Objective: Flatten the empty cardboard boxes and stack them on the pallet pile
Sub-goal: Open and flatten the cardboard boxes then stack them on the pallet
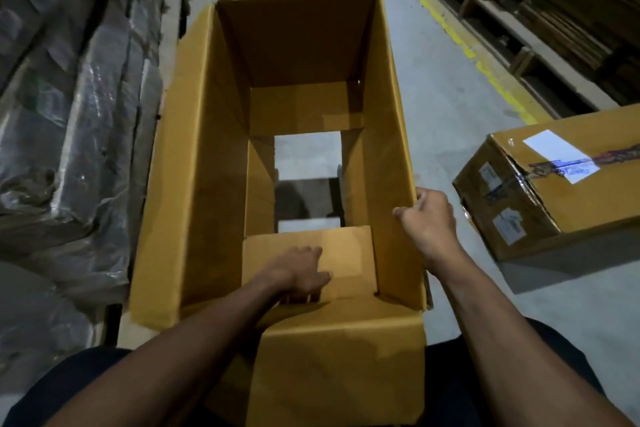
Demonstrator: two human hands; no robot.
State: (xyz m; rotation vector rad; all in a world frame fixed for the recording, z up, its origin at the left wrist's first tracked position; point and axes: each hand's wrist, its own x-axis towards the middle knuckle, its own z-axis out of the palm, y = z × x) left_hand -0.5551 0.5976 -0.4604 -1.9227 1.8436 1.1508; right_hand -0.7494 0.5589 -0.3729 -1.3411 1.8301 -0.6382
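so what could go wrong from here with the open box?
1. The left hand reaches inside the open box onto a bottom flap; collapsing now could pinch it.
2. The right hand grips only the wall's thin edge, which may slip or buckle.
3. The taped box beside it crowds the fold-down space.

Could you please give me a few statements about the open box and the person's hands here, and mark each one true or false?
1. The open cardboard box has its bottom flaps parted, so the floor shows through. True.
2. The right hand rests flat on the taped box. False: it grips the open box's right wall edge.
3. The left hand reaches inside the open box, onto the near inner flap. True.
4. The taped box sits inside the open box. False: it sits on the floor to its right.
5. A yellow floor line runs to the right of the open box. True.
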